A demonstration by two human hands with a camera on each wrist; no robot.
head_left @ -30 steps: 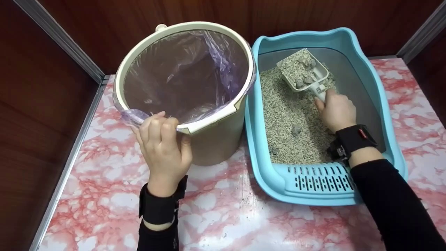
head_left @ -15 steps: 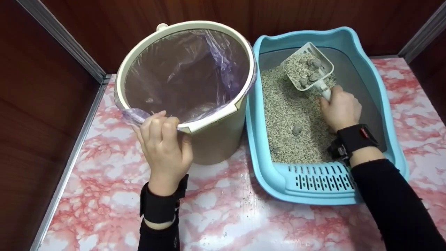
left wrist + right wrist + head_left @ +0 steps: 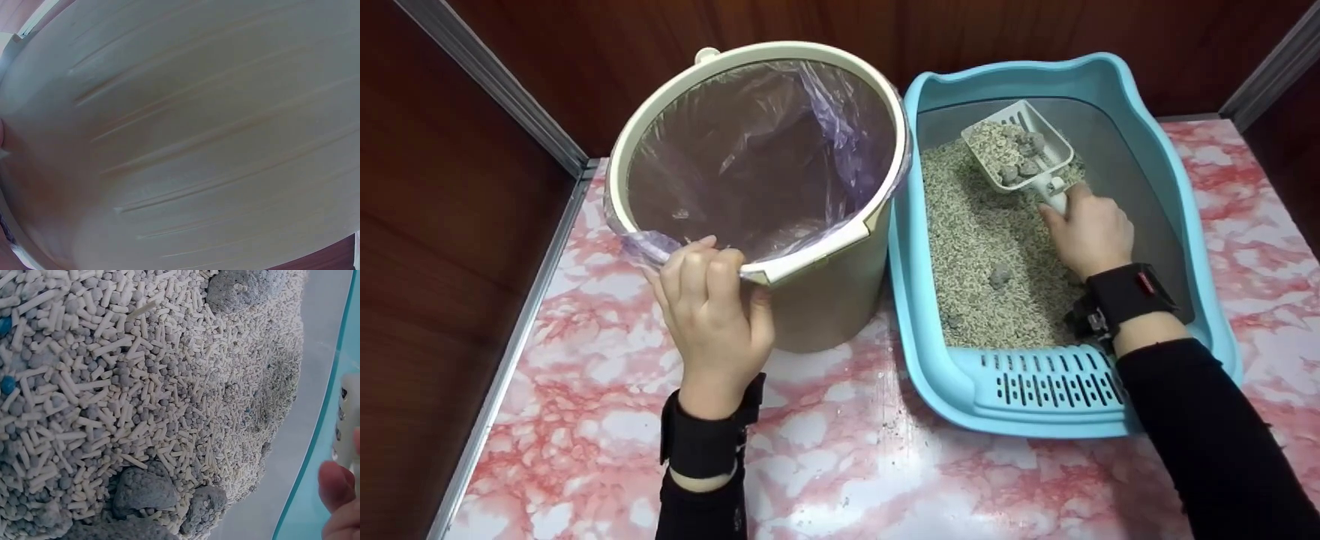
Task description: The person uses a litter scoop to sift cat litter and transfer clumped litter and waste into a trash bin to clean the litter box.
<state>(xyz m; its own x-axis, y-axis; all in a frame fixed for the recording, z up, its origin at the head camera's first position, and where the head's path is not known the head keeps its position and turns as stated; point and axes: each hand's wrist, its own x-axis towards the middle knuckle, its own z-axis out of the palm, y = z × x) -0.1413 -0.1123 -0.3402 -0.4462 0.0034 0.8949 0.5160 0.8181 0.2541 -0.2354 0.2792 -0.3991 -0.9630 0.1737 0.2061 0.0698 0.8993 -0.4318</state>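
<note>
One scoop point(image 3: 1042, 181), long axis diagonal, forward-left from right hand point(image 3: 1093, 234).

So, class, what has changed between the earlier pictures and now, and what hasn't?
The scoop edged right, then partly back left; it now holds less loose litter, baring slots at its far end. Nothing was grasped or released: the right hand still grips the scoop, the left hand the bin rim.

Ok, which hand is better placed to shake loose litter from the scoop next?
Likely the right hand: it grips the loaded scoop over the litter, while the left hand holds the bin rim.
</note>
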